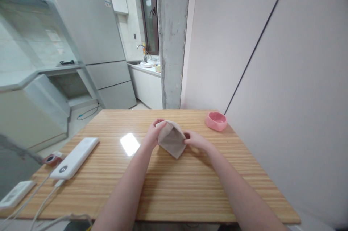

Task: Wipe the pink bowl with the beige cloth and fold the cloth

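Observation:
Between my two hands is a small grey-beige folded piece (174,142), like a cloth or soft pouch, held a little above the wooden table. Its upper part is folded over and one corner points down toward me. My left hand (157,129) grips its upper left edge, thumb on the near side and fingers behind. At the right edge, my right hand (193,139) pinches it between thumb and fingers. Whether anything is inside the piece cannot be seen.
A pink ashtray-like bowl (216,121) stands at the table's far right corner beside the wall. On the left lie a white power bank (74,158) with cables, a reddish-brown object (51,160) and a white strip (16,193). The wooden table (185,194) ends close to me.

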A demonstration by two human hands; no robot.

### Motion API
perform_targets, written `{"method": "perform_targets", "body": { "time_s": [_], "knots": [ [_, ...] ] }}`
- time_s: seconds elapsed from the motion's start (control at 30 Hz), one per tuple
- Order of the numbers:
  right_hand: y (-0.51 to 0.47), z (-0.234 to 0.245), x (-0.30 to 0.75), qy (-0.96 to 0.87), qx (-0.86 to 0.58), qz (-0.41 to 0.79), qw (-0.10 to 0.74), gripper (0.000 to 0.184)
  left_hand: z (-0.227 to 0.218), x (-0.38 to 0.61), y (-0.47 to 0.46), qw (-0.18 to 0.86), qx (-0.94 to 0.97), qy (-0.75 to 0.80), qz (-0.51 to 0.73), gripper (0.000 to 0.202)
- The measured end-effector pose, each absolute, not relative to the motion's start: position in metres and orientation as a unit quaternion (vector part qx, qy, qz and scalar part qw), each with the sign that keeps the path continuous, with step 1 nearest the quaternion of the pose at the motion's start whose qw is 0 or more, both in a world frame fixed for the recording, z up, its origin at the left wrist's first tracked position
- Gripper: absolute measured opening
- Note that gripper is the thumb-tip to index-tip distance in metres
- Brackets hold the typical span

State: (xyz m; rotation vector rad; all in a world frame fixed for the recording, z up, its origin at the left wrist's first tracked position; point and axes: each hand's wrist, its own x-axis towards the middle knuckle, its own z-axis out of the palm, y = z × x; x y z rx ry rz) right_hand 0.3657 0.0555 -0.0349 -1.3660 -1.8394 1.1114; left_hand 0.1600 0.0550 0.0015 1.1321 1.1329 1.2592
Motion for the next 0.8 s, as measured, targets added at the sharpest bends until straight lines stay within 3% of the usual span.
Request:
{"method": "perform_targets", "body": {
  "time_s": [0.07,0.2,0.27,0.33,0.43,0.63,0.8],
  "knots": [
    [0.056,-0.023,0.375,-0.671,-0.504,0.467,0.278,0.013,0.005,0.149,0.058,0.53,0.462,0.475,0.529,0.041],
    [0.063,-0.014,0.395,-0.608,-0.516,0.506,0.33,0.023,0.002,0.126,0.067,0.487,0.486,0.516,0.511,0.042],
    [0.07,-0.021,0.403,-0.612,-0.547,0.438,0.366,0.031,-0.004,0.119,0.072,0.412,0.508,0.57,0.497,0.036],
    [0.079,-0.034,0.408,-0.628,-0.593,0.295,0.409,0.039,-0.013,0.114,0.077,0.289,0.538,0.637,0.47,0.03],
    [0.087,-0.055,0.412,-0.64,-0.647,0.134,0.392,0.044,-0.022,0.11,0.081,0.135,0.582,0.71,0.372,0.025],
    [0.089,-0.067,0.414,-0.648,-0.699,0.108,0.283,0.02,-0.026,0.11,0.075,0.113,0.603,0.775,0.152,0.029],
    [0.089,-0.065,0.413,-0.647,-0.701,0.093,0.284,0.003,-0.026,0.114,0.072,0.107,0.625,0.764,0.121,0.025]
  ]
}}
